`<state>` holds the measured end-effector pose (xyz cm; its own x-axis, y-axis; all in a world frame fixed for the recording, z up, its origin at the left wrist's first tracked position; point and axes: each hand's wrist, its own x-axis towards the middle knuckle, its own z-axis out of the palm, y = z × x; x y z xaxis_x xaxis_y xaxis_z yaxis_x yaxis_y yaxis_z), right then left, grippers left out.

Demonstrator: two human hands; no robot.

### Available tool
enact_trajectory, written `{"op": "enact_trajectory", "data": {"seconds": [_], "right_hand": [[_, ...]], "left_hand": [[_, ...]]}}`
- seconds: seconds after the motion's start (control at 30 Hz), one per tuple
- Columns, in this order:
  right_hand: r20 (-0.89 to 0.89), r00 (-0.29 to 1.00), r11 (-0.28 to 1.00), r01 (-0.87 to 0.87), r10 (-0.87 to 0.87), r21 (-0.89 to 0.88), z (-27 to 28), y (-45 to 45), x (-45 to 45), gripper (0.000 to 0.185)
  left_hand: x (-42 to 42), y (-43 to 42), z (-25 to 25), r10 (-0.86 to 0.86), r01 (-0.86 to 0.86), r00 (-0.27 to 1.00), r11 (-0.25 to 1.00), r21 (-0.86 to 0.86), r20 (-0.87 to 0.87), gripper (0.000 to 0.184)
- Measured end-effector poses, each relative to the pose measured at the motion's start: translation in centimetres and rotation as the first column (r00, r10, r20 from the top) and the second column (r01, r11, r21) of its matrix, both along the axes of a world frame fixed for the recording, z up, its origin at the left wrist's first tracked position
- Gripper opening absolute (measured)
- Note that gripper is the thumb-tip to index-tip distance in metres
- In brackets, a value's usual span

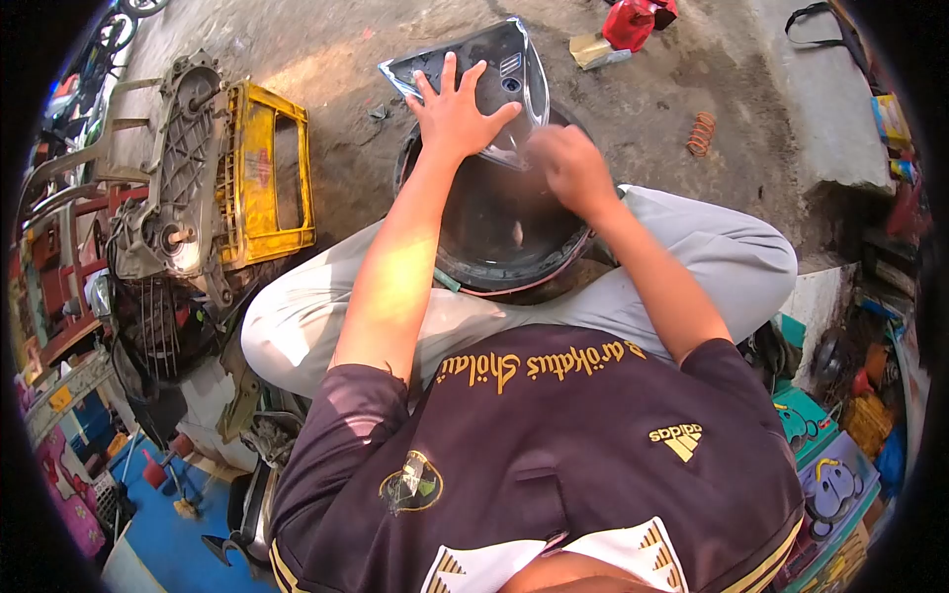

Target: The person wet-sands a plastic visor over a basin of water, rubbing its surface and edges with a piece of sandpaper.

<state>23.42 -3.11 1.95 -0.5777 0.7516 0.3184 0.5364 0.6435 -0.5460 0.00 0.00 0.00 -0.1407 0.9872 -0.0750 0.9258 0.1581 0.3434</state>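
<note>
Over the tub (484,277) at twelve o'clock, the panel (495,87), likely light, stiff, slick, best edge-held, is now being topped by the splayed left hand (460,119), any grip by the blurred, curled right hand (571,166) unclear.

Beneath the left fingers (450,74), the dark panel (494,47) looks like smooth, glossy plastic with a shiny edge. On their near side, the black basin (474,222) seems plastic, with a wet-looking sheen. Around them, the concrete floor (662,99) is rough and matt. Left of them, the yellow frame (245,212) has scuffed paint beside a casing (183,138) of dull, stained metal. Nearer the body, the grey trousers (712,237) are matt cloth.
</note>
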Motion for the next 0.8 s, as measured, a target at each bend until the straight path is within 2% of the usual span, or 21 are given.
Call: {"op": "enact_trajectory", "data": {"seconds": [0.03, 0.1, 0.17, 0.3, 0.43, 0.5, 0.57, 0.7, 0.73, 0.8], "right_hand": [[-0.004, 0.999, 0.999, 0.040, -0.040, -0.014, 0.5, 0.3, 0.2, 0.034], [-0.040, 0.999, 1.000, -0.014, 0.015, 0.028, 0.4, 0.1, -1.8, 0.032], [-0.040, 0.993, 0.993, -0.114, 0.114, 0.014, 1.2, -2.1, -2.1, 0.032], [-0.030, 0.999, 1.000, 0.013, -0.013, 0.003, 0.8, 0.3, -0.1, 0.036], [-0.032, 0.994, 0.995, -0.102, 0.102, 0.013, 1.2, -2.2, -0.7, 0.034], [-0.025, 0.997, 0.997, -0.076, 0.076, 0.006, 0.2, -1.0, 0.1, 0.035], [-0.005, 1.000, 1.000, 0.031, -0.031, -0.003, -0.2, -0.1, 0.4, 0.037], [-0.007, 0.996, 0.995, -0.093, 0.093, 0.021, 1.2, -2.5, -0.4, 0.033], [-0.015, 1.000, 1.000, -0.026, 0.026, 0.007, 0.9, -2.1, -0.3, 0.035], [-0.026, 1.000, 1.000, -0.002, 0.002, 0.028, 0.5, -0.8, -0.2, 0.037]], "left_hand": [[0.2, 0.2, 0.2, -0.002, 0.002, 1.000, 1.000, 0.002, 0.011, 0.104], [-1.7, 1.1, 0.7, -0.005, 0.006, 1.000, 0.999, 0.040, -0.024, 0.104], [-1.7, 0.1, 0.4, -0.004, 0.004, 0.999, 1.000, 0.008, -0.045, 0.103], [-0.3, 0.3, 0.2, 0.003, -0.003, 1.000, 1.000, 0.012, 0.014, 0.103], [-0.1, 0.0, 0.1, -0.002, 0.002, 1.000, 1.000, 0.017, 0.020, 0.104], [-0.1, -0.2, -0.1, 0.008, -0.008, 1.000, 1.000, 0.022, 0.023, 0.104], [-0.1, 0.1, -0.1, 0.001, -0.001, 1.000, 1.000, 0.031, 0.022, 0.103], [-0.1, -0.3, 0.0, 0.005, -0.005, 1.000, 1.000, 0.025, 0.000, 0.102], [-0.1, -0.2, 0.0, 0.002, -0.002, 1.000, 1.000, 0.028, -0.004, 0.102], [-0.1, -0.1, 0.0, 0.004, -0.004, 1.000, 1.000, 0.026, 0.008, 0.103]]}}
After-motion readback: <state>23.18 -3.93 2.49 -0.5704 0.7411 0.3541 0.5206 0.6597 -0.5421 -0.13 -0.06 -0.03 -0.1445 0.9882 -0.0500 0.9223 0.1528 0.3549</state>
